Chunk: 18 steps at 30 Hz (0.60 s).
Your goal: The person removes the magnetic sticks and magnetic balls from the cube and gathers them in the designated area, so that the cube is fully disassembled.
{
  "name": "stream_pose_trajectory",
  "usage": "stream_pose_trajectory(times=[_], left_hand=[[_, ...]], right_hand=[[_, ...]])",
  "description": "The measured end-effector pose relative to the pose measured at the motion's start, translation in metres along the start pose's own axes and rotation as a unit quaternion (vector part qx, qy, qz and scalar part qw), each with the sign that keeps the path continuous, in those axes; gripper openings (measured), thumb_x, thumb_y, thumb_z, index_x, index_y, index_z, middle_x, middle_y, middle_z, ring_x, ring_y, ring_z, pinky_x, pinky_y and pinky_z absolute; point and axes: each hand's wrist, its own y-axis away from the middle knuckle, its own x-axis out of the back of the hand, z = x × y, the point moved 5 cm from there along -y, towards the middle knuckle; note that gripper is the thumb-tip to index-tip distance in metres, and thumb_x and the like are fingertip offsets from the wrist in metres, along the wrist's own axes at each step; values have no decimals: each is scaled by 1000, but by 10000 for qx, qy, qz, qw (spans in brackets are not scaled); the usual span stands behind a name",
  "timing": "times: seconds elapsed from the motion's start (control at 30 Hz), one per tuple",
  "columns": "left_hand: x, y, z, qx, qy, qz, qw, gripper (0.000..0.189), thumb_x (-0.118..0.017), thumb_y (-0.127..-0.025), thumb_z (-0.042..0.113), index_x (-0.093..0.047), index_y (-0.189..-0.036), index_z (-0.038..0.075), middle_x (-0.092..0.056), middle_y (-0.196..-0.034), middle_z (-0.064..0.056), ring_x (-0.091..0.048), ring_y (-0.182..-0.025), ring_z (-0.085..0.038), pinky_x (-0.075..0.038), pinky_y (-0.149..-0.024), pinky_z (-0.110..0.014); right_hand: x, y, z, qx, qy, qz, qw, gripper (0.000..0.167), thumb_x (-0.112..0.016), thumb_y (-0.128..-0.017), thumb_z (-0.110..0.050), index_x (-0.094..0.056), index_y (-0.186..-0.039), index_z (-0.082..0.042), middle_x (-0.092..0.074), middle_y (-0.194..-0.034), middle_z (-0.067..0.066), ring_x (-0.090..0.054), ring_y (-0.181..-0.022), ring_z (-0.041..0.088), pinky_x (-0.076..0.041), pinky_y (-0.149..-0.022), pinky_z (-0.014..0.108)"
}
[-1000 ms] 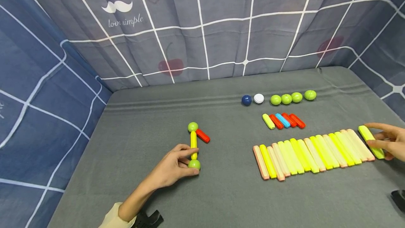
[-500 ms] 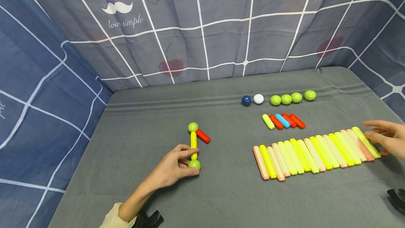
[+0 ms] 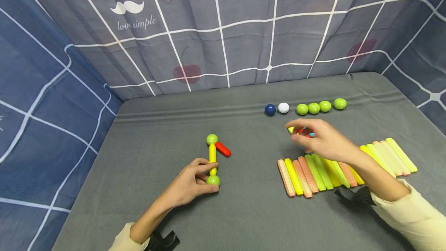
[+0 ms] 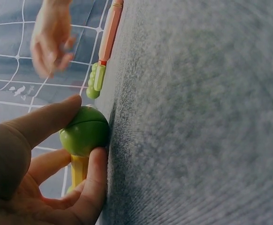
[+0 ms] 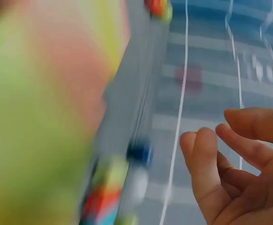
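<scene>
On the left, a yellow stick [image 3: 212, 153] runs between a far green ball [image 3: 211, 139] and a near green ball [image 4: 85, 131]. My left hand [image 3: 188, 183] pinches the near ball between thumb and fingers, with its index finger on the stick. A short red stick [image 3: 223, 149] juts out from the far ball. My right hand [image 3: 324, 138] hovers over the short coloured sticks [image 3: 290, 129], mostly hiding them. Its fingers are loosely bent and hold nothing, as the right wrist view [image 5: 235, 164] also shows.
A row of long yellow, green and salmon sticks [image 3: 296, 177] lies at the right, partly under my right forearm. Behind stand a dark blue ball [image 3: 270, 109], a white ball [image 3: 283, 107] and several green balls [image 3: 314, 108]. A checked curtain [image 3: 195, 22] borders the table's back.
My right hand put a yellow-green stick down at the right end of the long row, let go and swung left over the short sticks. My left hand stays on the ball.
</scene>
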Motion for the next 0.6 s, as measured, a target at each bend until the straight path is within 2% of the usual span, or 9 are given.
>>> stream_pose_trajectory(times=[0.17,0.27,0.33,0.47,0.6], left_hand=[[0,0,0,14,-14,21,10000,63,-84,-80,19,-59,-136,5,-52,-123,-9,-56,-93,-22,-56,-76,-27],[1,0,0,33,-51,42,10000,62,-85,-80,19,-60,-135,5,-52,-123,-9,-56,-93,-22,-56,-76,-27],[1,-1,0,40,-29,28,10000,62,-84,-80,19,-60,-135,5,-52,-123,-9,-56,-93,-22,-56,-76,-27],[1,-1,0,20,14,-13,10000,62,-84,-81,21,-59,-136,4,-51,-124,-9,-55,-93,-22,-56,-76,-27],[1,-1,-1,2,13,-9,10000,63,-84,-81,20,-59,-136,3,-51,-123,-9,-56,-93,-23,-57,-76,-27]], right_hand=[[-57,-48,-40,311,-605,-690,9953,31,-63,-95,-5,-63,-125,-4,-65,-100,8,-63,-78,21,-57,-57,32],[-89,-71,-50,299,-968,-1034,9895,33,-63,-95,-6,-62,-127,-1,-64,-101,11,-63,-69,23,-57,-57,35],[-106,-83,-52,138,-1082,-1151,9873,34,-65,-94,-6,-61,-128,0,-64,-102,12,-63,-63,23,-57,-56,35],[-133,-100,-51,-215,-835,-1201,9890,35,-67,-92,-5,-62,-127,-1,-65,-100,12,-62,-57,19,-56,-52,31],[-146,-106,-53,-321,-396,-1136,9922,35,-73,-88,-5,-65,-122,-4,-68,-95,8,-61,-54,14,-53,-52,27]])
